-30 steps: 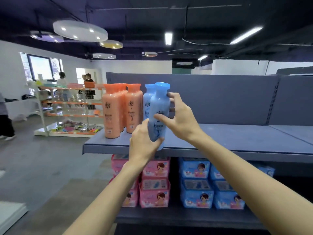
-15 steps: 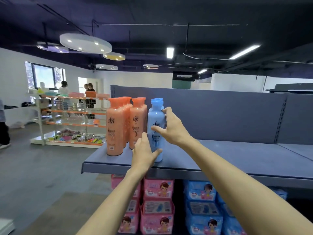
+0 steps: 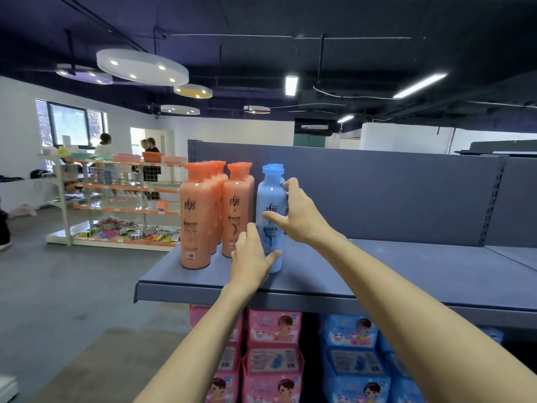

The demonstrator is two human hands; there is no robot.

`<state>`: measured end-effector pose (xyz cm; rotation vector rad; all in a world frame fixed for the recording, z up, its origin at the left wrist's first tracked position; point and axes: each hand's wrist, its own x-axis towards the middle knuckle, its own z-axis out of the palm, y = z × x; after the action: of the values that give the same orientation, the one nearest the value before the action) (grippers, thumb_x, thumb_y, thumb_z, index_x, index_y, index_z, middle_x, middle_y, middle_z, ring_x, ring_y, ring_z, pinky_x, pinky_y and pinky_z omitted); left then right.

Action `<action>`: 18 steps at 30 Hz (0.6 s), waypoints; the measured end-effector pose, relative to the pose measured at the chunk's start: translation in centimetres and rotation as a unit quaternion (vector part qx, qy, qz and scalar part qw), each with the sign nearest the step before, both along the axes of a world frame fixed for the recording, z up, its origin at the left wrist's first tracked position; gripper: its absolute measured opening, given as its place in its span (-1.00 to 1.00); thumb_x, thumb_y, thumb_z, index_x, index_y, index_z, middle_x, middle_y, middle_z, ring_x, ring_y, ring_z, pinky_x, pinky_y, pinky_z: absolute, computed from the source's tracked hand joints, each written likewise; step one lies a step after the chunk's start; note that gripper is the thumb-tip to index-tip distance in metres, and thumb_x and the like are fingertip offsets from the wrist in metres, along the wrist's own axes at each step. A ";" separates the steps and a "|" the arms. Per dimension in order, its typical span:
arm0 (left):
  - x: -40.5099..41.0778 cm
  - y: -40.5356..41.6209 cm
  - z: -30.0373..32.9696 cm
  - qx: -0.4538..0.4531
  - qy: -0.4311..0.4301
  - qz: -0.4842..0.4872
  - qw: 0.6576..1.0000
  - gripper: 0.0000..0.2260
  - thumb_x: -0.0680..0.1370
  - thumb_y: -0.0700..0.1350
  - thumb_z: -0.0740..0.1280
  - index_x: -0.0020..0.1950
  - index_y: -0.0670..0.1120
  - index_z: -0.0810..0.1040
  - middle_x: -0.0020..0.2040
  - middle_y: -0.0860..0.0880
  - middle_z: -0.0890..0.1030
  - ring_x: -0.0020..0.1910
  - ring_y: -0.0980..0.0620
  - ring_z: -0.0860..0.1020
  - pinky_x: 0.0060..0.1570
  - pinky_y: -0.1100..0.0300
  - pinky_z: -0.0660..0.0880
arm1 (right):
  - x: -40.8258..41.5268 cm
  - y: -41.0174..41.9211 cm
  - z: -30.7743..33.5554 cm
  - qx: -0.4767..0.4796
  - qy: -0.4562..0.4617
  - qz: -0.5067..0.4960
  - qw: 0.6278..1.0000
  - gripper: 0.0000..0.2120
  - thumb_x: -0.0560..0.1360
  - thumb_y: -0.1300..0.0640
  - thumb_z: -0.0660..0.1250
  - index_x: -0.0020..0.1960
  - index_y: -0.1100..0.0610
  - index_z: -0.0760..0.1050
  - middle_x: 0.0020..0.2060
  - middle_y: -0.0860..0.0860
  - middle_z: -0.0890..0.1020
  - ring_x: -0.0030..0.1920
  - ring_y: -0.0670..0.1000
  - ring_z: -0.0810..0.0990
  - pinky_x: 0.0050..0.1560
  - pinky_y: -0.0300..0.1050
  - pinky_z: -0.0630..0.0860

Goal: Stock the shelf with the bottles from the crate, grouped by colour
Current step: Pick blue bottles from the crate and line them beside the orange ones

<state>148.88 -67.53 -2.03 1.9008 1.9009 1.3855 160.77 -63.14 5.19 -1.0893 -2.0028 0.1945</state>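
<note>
A blue bottle [image 3: 271, 196] stands upright on the grey-blue shelf [image 3: 377, 274], at the front of a short row of blue bottles. My left hand [image 3: 251, 257] wraps its lower part, thumb across the base. My right hand [image 3: 299, 213] holds its right side, thumb on the label and fingers behind. To the left stand two rows of orange bottles [image 3: 197, 216], close against the blue one. The crate is out of view.
The shelf runs on to the right, backed by a grey panel [image 3: 392, 193]. Below it sit pink packs [image 3: 273, 359] and blue packs [image 3: 351, 362]. Across the grey floor at left stands another rack [image 3: 116, 199] with people behind it.
The blue bottle came down from mid-air onto the shelf in front of the other blue bottles. Both hands stayed on it, and my view tilted up.
</note>
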 end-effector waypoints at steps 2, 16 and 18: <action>0.1 0.0 0.0 -0.001 0.000 0.002 1.000 -0.50 0.49 -0.02 0.46 0.28 -0.14 0.30 0.13 -0.11 0.46 0.16 -0.14 0.44 -0.02 0.09 0.29 | 0.0 0.2 -0.1 -0.001 0.000 0.001 1.000 -0.46 0.47 -0.04 0.47 0.26 0.08 0.23 0.11 0.10 0.50 -0.04 0.07 0.51 -0.07 -0.04 0.53; 0.5 -8.0 -2.8 0.101 0.022 0.019 0.994 -0.54 0.51 -0.10 0.40 0.37 -0.12 0.38 0.26 -0.07 0.38 0.07 -0.07 0.53 -0.05 0.13 0.41 | 2.2 -8.7 -5.3 -0.003 0.059 -0.018 0.998 -0.30 0.53 -0.05 0.42 0.52 0.09 0.15 0.16 0.02 0.55 0.00 -0.06 0.62 0.05 -0.17 0.55; 0.4 -9.3 -3.7 0.132 -0.019 -0.001 0.991 -0.60 0.48 -0.10 0.42 0.28 -0.11 0.44 0.17 -0.04 0.44 0.01 0.00 0.54 -0.03 0.12 0.48 | 3.4 -10.3 -6.6 -0.003 0.054 -0.007 0.999 -0.35 0.52 -0.05 0.43 0.48 0.05 0.21 0.05 -0.03 0.60 -0.11 -0.16 0.61 -0.11 -0.37 0.51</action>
<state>149.25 -76.86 -5.75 1.9676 1.7738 1.7350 164.19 -73.49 -1.43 -1.0744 -1.8986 0.2465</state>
